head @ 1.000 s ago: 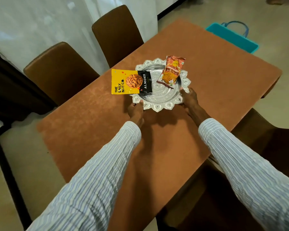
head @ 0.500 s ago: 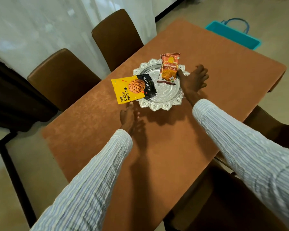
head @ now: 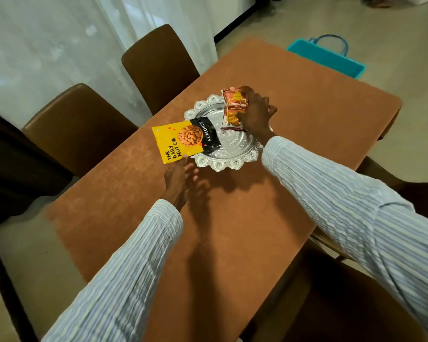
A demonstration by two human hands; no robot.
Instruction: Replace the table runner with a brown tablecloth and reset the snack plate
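A brown tablecloth [head: 232,230] covers the table. On it stands an ornate silver plate [head: 229,149]. A yellow-and-black almonds packet [head: 183,140] lies half on the plate, overhanging its left rim. My left hand [head: 181,176] is just below that packet, fingers apart, its fingertips touching the packet's lower edge. My right hand [head: 256,114] grips an orange-red snack packet [head: 234,107] by its right side, standing upright over the plate's far right part.
Two brown chairs [head: 158,65] stand along the table's left side before a white curtain. Another dark chair [head: 344,304] is at the near right. A teal bag [head: 329,58] sits on the floor past the far end.
Both hands let go of the plate's rim. My right hand moved up and took hold of the orange-red packet. My left hand slid left to the almonds packet's edge.
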